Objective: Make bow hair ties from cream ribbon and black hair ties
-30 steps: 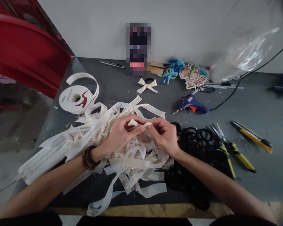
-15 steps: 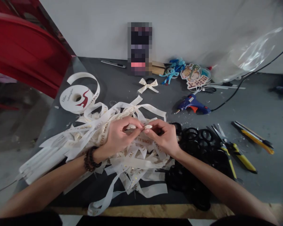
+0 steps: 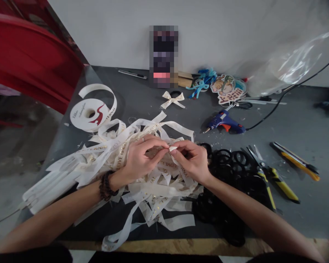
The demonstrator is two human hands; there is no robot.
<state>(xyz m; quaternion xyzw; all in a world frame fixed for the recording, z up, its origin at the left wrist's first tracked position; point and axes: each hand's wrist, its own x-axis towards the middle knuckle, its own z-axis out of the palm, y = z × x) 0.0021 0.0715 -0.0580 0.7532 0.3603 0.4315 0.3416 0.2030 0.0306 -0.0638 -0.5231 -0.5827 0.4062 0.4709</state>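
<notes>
A small piece of white ribbon (image 3: 172,148) is pinched between my two hands, most of it hidden by the fingers. My left hand (image 3: 142,155), with a ring and a dark bead bracelet, closes thumb and forefinger on the ribbon's left end. Thumb and forefinger of my right hand (image 3: 190,157) press on its other end. Under both hands lies a heap of printed white ribbon strips (image 3: 159,191). To the right is a pile of black hair ties (image 3: 233,179). A finished ribbon bow (image 3: 172,99) on a black hair tie rests behind the heap.
A ribbon spool (image 3: 83,115) lies at the left. On the right are a blue glue gun (image 3: 226,122) with its cord, scissors (image 3: 259,159), yellow-handled pliers (image 3: 283,186) and a yellow cutter (image 3: 297,160). A blurred-out upright object (image 3: 163,54) leans against the wall.
The white piece between my fingertips has turned from a rounded loop to a pointed fold. My left hand has shifted slightly to the right; both hands keep pinching.
</notes>
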